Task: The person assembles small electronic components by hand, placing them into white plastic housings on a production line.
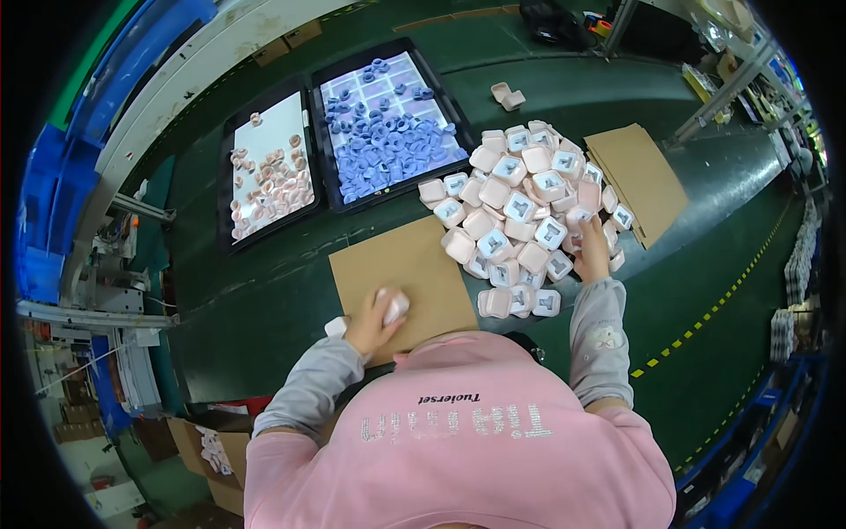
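My left hand [372,328] is closed round a small rounded pale box [396,307], held over a flat sheet of brown cardboard [432,273]; both are a little blurred. Another small white box [336,327] lies beside my left wrist, at the sheet's edge. To the right is a heap of small square pale-pink boxes [534,257], many with a grey-and-white insert or label showing. At the heap's right side, my right hand [594,250] has its fingers closed on a pink box [579,217]; its fingertips are partly hidden.
Two black trays stand at the back left: one holds many blue ring-like pieces [388,145], the other pinkish pieces [280,189]. Stacked cardboard sheets [648,181] lie right of the heap. An opened pink box [508,96] lies farther back on the green table [256,309].
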A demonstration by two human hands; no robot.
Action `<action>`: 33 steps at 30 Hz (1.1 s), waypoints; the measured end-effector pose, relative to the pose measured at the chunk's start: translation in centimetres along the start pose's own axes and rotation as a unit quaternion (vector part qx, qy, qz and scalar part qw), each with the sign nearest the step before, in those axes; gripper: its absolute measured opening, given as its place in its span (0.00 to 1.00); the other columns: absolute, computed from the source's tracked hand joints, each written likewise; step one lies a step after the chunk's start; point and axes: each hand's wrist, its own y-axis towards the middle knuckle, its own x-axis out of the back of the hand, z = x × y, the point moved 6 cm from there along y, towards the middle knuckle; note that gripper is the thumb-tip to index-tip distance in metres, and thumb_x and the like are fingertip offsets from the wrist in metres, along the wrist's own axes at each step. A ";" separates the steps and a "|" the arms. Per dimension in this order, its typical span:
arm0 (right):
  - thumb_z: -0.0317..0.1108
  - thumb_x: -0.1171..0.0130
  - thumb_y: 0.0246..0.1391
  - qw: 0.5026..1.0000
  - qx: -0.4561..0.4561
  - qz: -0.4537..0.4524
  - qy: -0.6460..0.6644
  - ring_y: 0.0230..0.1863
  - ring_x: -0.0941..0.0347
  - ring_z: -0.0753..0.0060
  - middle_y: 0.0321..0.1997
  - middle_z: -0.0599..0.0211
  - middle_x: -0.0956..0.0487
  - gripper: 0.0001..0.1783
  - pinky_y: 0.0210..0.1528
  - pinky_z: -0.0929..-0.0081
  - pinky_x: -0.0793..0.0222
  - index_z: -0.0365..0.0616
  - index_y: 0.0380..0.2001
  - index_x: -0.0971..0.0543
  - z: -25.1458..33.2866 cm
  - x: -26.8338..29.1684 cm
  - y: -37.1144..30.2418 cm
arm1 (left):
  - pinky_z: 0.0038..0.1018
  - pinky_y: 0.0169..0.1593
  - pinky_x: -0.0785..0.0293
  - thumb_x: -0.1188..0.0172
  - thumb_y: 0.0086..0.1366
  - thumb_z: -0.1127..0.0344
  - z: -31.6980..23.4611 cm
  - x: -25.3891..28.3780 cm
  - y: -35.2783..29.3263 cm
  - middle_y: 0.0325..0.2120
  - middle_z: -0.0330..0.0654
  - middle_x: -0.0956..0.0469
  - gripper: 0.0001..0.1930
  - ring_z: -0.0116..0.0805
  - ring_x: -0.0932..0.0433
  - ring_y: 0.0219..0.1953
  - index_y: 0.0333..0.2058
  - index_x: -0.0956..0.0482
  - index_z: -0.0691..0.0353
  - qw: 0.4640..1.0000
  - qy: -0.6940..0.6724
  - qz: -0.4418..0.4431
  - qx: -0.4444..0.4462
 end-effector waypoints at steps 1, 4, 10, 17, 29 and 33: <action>0.44 0.52 0.55 0.994 0.039 0.043 -0.094 0.44 0.32 0.64 0.46 0.60 0.31 0.30 0.38 0.69 0.33 0.42 0.59 0.38 -0.2 0.1 0.6 | 0.38 0.54 0.34 0.34 0.53 0.66 -1.2 1.2 2.0 0.52 0.56 0.37 0.28 0.53 0.33 0.53 0.52 0.34 0.59 0.998 -0.031 -0.054 -0.015; 0.38 0.47 0.53 0.858 0.278 -0.065 -0.428 0.49 0.34 0.47 0.51 0.33 0.37 0.30 0.50 0.64 0.36 0.37 0.58 0.36 2.7 -1.6 -2.5 | 0.34 0.57 0.37 0.32 0.50 0.73 -4.5 2.7 6.4 0.55 0.47 0.39 0.38 0.40 0.36 0.56 0.57 0.44 0.59 0.899 -0.420 -0.102 0.062; 0.51 0.64 0.64 0.920 0.005 0.390 -0.029 0.29 0.28 0.75 0.38 0.63 0.26 0.26 0.28 0.81 0.34 0.43 0.55 0.36 8.1 -11.8 -16.2 | 0.35 0.64 0.47 0.33 0.51 0.70 -16.8 7.1 10.6 0.60 0.48 0.42 0.42 0.41 0.43 0.63 0.62 0.49 0.61 0.895 -0.400 -0.099 -0.173; 0.38 0.51 0.59 0.900 0.083 0.418 0.095 0.41 0.29 0.77 0.47 0.65 0.30 0.28 0.37 0.82 0.32 0.44 0.60 0.43 10.7 -14.1 -19.9 | 0.36 0.65 0.49 0.40 0.56 0.74 -19.2 7.8 9.9 0.61 0.50 0.44 0.38 0.42 0.49 0.66 0.63 0.49 0.64 0.902 -0.376 -0.042 -0.208; 0.36 0.43 0.51 0.744 0.487 0.408 -0.206 0.56 0.40 0.49 0.56 0.50 0.41 0.35 0.54 0.63 0.39 0.40 0.60 0.42 12.6 -14.3 -22.5 | 0.26 0.50 0.29 0.52 0.55 0.81 -17.5 7.9 10.2 0.50 0.46 0.32 0.32 0.31 0.28 0.50 0.61 0.44 0.64 0.874 -0.477 0.063 -0.069; 0.35 0.42 0.49 0.712 0.488 0.444 -0.242 0.55 0.39 0.48 0.54 0.49 0.39 0.36 0.55 0.64 0.40 0.39 0.60 0.42 13.0 -14.1 -22.3 | 0.23 0.48 0.30 0.53 0.52 0.82 -17.8 7.1 9.7 0.47 0.44 0.30 0.31 0.28 0.27 0.46 0.58 0.42 0.62 0.860 -0.501 0.097 -0.006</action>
